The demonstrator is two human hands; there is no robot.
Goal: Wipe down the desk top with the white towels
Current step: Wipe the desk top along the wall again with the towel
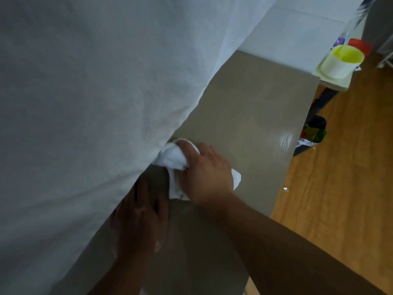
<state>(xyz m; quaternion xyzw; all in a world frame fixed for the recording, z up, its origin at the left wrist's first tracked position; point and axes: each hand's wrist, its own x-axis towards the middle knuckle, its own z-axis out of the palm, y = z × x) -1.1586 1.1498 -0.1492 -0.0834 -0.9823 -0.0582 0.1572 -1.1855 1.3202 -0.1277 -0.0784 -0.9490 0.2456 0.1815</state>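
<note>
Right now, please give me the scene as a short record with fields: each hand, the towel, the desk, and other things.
left hand: flat on the desk top, at the edge of a large white cloth
right hand: grips a bunched white towel, pressed on the desk top
desk surface: grey-beige, shiny near its right edge
beyond desk: white tub with yellow inside, red lid behind it
floor: wood

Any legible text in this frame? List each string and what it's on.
No text can be read in this view.
Too blurred to read: print on the colourful packet lying on the floor.
No lettering visible: white towel, desk top, yellow-rimmed cup.
</note>
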